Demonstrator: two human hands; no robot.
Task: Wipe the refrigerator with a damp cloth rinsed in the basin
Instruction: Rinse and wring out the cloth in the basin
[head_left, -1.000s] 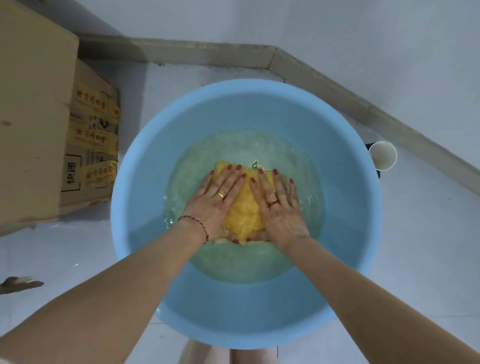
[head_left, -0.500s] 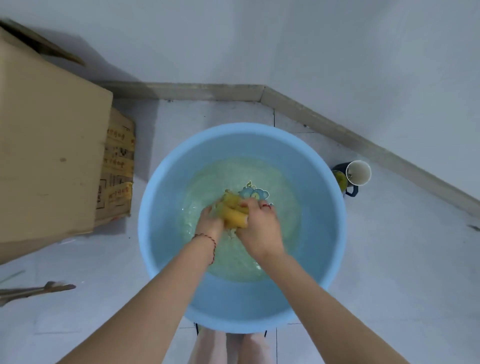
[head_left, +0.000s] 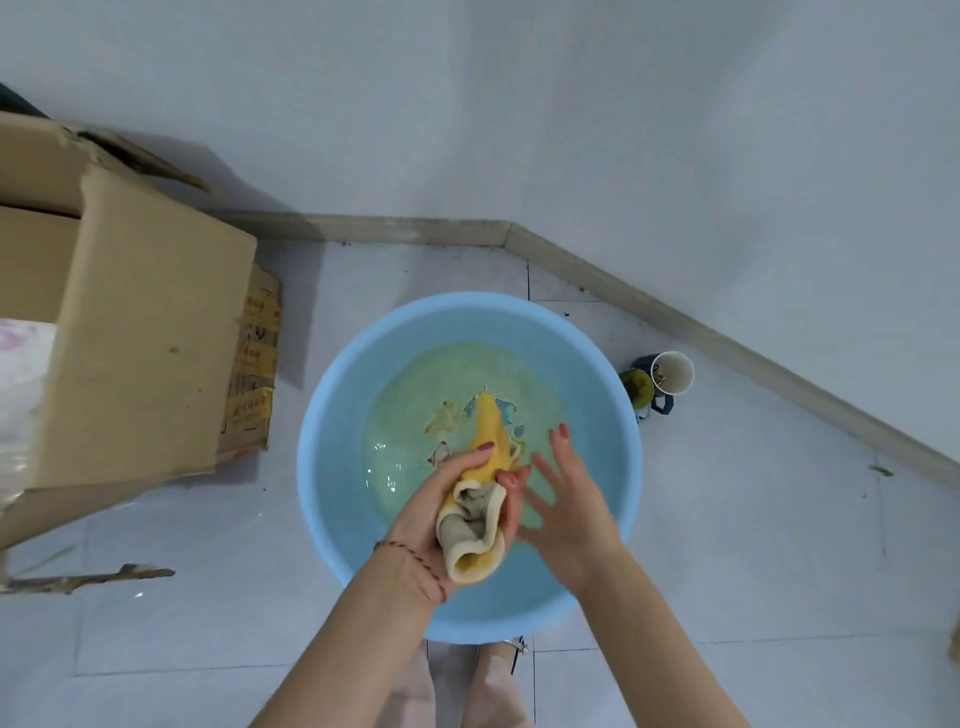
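Tiled floor carries the basin (head_left: 332, 415), above which the left hand (head_left: 452, 512) grips the rolled cloth (head_left: 480, 499) for wringing, the right hand (head_left: 569, 499) splayed beside it.

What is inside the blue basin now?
Shallow water lies in the blue basin, with a printed motif at the bottom, partly covered by the yellow cloth held above.

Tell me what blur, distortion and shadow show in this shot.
Head view: wide-angle bend bows the skirting; the right hand is slightly motion-smeared, the cloth in the left hand sharper; the cardboard box casts a soft shadow rightward; small glints on the basin water.
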